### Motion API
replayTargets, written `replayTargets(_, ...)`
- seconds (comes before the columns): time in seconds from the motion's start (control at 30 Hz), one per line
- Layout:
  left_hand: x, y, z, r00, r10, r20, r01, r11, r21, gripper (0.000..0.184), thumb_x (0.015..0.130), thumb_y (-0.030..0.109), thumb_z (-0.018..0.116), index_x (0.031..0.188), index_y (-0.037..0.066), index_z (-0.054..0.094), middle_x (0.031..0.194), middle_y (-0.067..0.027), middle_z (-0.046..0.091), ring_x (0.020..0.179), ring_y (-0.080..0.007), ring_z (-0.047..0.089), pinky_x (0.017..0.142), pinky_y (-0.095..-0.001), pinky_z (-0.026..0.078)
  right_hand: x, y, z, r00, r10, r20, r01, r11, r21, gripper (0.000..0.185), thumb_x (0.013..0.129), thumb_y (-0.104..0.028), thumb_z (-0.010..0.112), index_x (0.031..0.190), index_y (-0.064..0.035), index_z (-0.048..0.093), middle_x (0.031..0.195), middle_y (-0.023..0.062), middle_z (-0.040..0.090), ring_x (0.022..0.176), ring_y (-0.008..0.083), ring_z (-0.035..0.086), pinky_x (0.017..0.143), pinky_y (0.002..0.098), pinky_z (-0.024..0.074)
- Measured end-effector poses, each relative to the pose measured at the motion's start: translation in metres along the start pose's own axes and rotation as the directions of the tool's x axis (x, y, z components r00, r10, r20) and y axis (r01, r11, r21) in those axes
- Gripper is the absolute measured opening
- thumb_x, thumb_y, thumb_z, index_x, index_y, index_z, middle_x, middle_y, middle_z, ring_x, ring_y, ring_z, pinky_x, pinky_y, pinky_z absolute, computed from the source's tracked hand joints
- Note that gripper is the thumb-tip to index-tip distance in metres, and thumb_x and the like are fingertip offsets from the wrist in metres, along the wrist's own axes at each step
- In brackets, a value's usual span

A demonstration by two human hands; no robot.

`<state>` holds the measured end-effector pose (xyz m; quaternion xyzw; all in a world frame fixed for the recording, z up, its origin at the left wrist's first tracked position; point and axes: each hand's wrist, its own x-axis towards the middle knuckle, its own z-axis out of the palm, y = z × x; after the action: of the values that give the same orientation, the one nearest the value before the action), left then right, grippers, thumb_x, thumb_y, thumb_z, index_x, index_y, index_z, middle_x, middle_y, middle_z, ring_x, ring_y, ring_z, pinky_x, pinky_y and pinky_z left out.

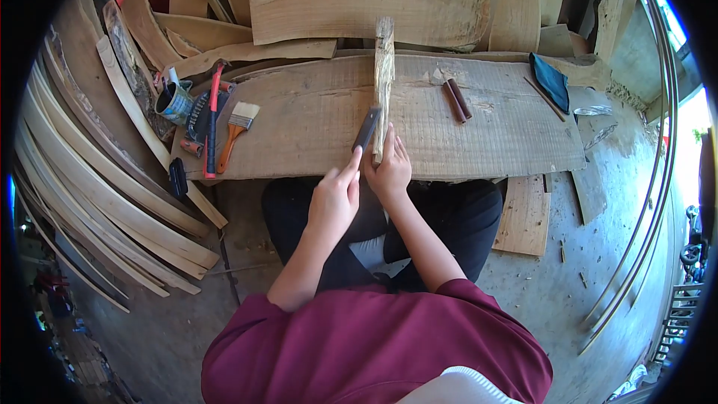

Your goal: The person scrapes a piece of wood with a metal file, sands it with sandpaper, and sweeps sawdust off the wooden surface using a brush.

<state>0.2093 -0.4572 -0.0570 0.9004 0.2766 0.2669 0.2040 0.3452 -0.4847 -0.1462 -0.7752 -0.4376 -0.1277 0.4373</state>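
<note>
A rough, narrow strip of wood (384,67) lies lengthwise across a wide plank (299,120), its far end past the plank's back edge. My right hand (387,168) is wrapped round the near end of the strip. In my left hand (334,198) is a dark flat tool (366,129), the index finger stretched along it. The tool's far end is at the left side of the strip; whether it touches the wood I cannot tell.
On the plank's left are a paintbrush (238,129), a red-and-black saw (212,116) and a cup (175,101). Two brown rods (457,101) and a teal cloth (550,82) lie to the right. Curved strips (127,187) fill the left side.
</note>
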Motion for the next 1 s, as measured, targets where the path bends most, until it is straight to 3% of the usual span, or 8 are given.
replayTargets(0.13, -0.023, -0.004, -0.004, 0.987, -0.1, 0.126, 0.112, 0.99, -0.087, 0.047, 0.089, 0.006, 0.056, 0.135, 0.012, 0.049, 0.072, -0.0175, 0.058, 0.063, -0.0285, 0.059, 0.061, -0.0365, 0.047, 0.0, 0.001, -0.001, 1.0, -0.012, 0.02, 0.013, 1.0, -0.021, 0.077, 0.071, -0.019, 0.066, 0.134, 0.0133, 0.033, 0.128, 0.0268, 0.052, 0.113, 0.0338, 0.057, 0.102, 0.0413, 0.0413)
replayTargets(0.2, -0.03, -0.021, 0.006, 0.999, -0.01, -0.044, -0.007, 0.932, -0.363, 0.042, 0.091, 0.01, 0.056, 0.133, 0.007, 0.05, 0.095, -0.0241, 0.065, 0.084, -0.0332, 0.067, 0.074, -0.033, 0.051, -0.001, 0.002, 0.0, 1.0, -0.025, 0.009, 0.025, 0.999, -0.034, 0.076, 0.073, -0.02, 0.065, 0.134, 0.0128, 0.034, 0.129, 0.026, 0.051, 0.113, 0.0333, 0.057, 0.102, 0.0411, 0.0412)
replayTargets(0.23, -0.033, -0.021, -0.002, 0.974, -0.185, 0.127, 0.221, 0.887, -0.405, 0.04, 0.093, 0.012, 0.054, 0.132, 0.004, 0.05, 0.11, -0.0274, 0.061, 0.096, -0.0299, 0.067, 0.084, -0.0318, 0.049, -0.002, 0.002, 0.001, 1.0, -0.023, 0.009, 0.023, 0.999, -0.033, 0.076, 0.073, -0.02, 0.065, 0.134, 0.0128, 0.034, 0.129, 0.026, 0.051, 0.113, 0.0333, 0.057, 0.102, 0.0411, 0.0412)
replayTargets(0.37, -0.031, -0.034, -0.005, 0.837, -0.43, 0.337, 0.496, 0.34, -0.799, 0.046, 0.098, 0.019, 0.049, 0.142, 0.013, 0.039, 0.075, -0.0011, 0.048, 0.048, -0.0051, 0.045, 0.037, -0.0199, 0.036, 0.002, -0.001, -0.001, 0.997, -0.048, -0.06, 0.044, 0.997, -0.066, 0.068, 0.078, -0.02, 0.063, 0.133, 0.0115, 0.037, 0.121, 0.0256, 0.056, 0.104, 0.0347, 0.061, 0.099, 0.0406, 0.0439)
replayTargets(0.47, -0.022, -0.057, 0.006, 0.786, -0.504, 0.358, 0.485, 0.144, -0.863, 0.051, 0.099, 0.027, 0.047, 0.146, 0.014, 0.031, 0.08, -0.0034, 0.05, 0.052, -0.0068, 0.048, 0.041, -0.0212, 0.04, 0.003, -0.003, -0.002, 0.989, -0.084, -0.124, 0.075, 0.994, -0.078, 0.061, 0.082, -0.019, 0.062, 0.131, 0.0106, 0.041, 0.111, 0.0256, 0.062, 0.095, 0.0361, 0.064, 0.095, 0.0404, 0.0469)
replayTargets(0.73, -0.023, -0.065, -0.002, 0.786, -0.494, 0.372, 0.539, 0.251, -0.804, 0.047, 0.099, 0.025, 0.048, 0.143, 0.014, 0.038, 0.078, -0.0028, 0.051, 0.051, -0.0062, 0.048, 0.041, -0.021, 0.04, 0.001, -0.001, 0.001, 0.983, -0.106, -0.151, 0.093, 0.991, -0.092, 0.06, 0.083, -0.018, 0.061, 0.131, 0.0111, 0.041, 0.109, 0.0256, 0.063, 0.091, 0.0368, 0.066, 0.092, 0.0409, 0.0487)
replayTargets(0.83, -0.025, -0.068, -0.005, 0.788, -0.499, 0.362, 0.535, 0.263, -0.803, 0.049, 0.097, 0.02, 0.052, 0.143, 0.014, 0.038, 0.078, -0.0024, 0.052, 0.051, -0.0057, 0.048, 0.04, -0.0205, 0.04, 0.002, 0.0, -0.004, 0.999, 0.03, 0.03, -0.028, 0.999, -0.037, 0.074, 0.078, -0.024, 0.064, 0.135, 0.0114, 0.033, 0.129, 0.0245, 0.052, 0.113, 0.0343, 0.057, 0.102, 0.0406, 0.0405)
replayTargets(1.0, -0.015, -0.11, 0.006, 0.889, -0.447, -0.101, 0.341, 0.791, -0.508, 0.041, 0.085, 0.007, 0.058, 0.125, 0.007, 0.058, 0.083, -0.0085, 0.061, 0.06, -0.0161, 0.058, 0.059, -0.0291, 0.05, 0.011, 0.013, -0.038, 0.976, -0.068, 0.209, 0.016, 0.971, 0.241, 0.076, 0.076, -0.04, 0.072, 0.13, 0.0065, 0.046, 0.128, 0.027, 0.052, 0.128, 0.0353, 0.044, 0.106, 0.0416, 0.0361)
